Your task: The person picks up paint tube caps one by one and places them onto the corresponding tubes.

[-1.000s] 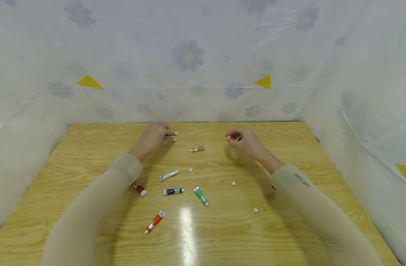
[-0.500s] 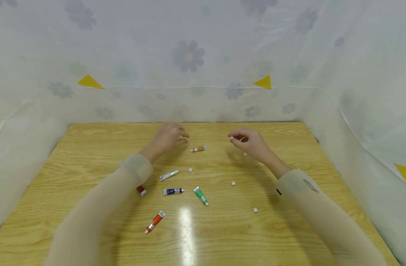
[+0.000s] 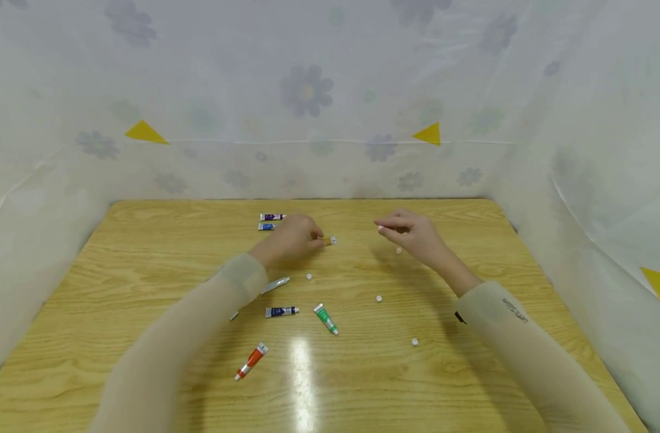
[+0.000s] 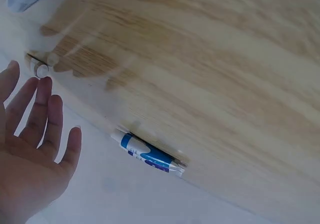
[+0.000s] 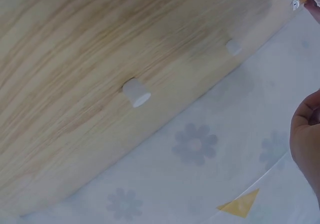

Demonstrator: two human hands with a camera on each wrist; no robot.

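The wooden table (image 3: 146,252) fills the lower half of the head view, with a flowered plastic sheet (image 3: 308,90) behind it. Over the last second the left hand (image 3: 290,239) has slid rightward from the upper middle of the table, uncovering two small tubes, a purple tube (image 3: 271,217) and a blue tube (image 3: 265,227), which now lie side by side near the far edge. That hand has arrived at the brown tube (image 3: 329,241), just right of centre; its fingertips seem to touch the tube's near end, but whether they have closed on it I cannot tell. In the left wrist view the fingers (image 4: 44,115) are spread wide and nearly straight, so it reads as a reach, not yet a hold.

The right hand (image 3: 416,233) has barely shifted and hangs in the upper right of the table, fingers curled, pinching something small and pale that may be a cap.

Lower in the frame lie a silver tube (image 3: 276,284), a dark tube (image 3: 281,311), a green tube (image 3: 326,319), an orange tube (image 3: 251,361) and several loose white caps (image 3: 378,298).
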